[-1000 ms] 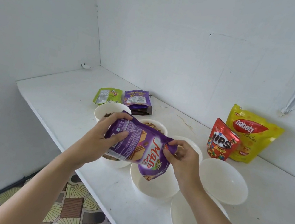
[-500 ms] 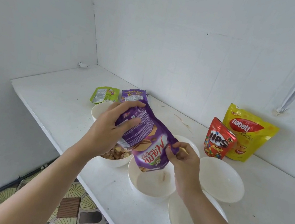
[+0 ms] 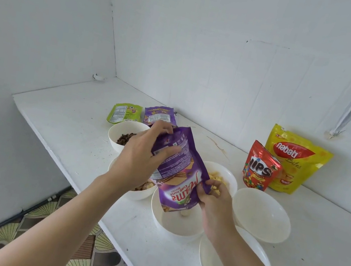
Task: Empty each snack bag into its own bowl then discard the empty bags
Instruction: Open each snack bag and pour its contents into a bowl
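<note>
My left hand (image 3: 139, 161) grips the raised base of the purple wafer bag (image 3: 177, 168), fingers curled round it, and my right hand (image 3: 212, 200) pinches its edge near the mouth. The mouth hangs over the near bowl (image 3: 173, 230), where one wafer piece (image 3: 184, 214) lies. I'd hold the mouth centred over that bowl, tip steeper and shake gently. Beyond the bowl, to its right, stand the red bag (image 3: 259, 168) and yellow bag (image 3: 294, 160).
</note>
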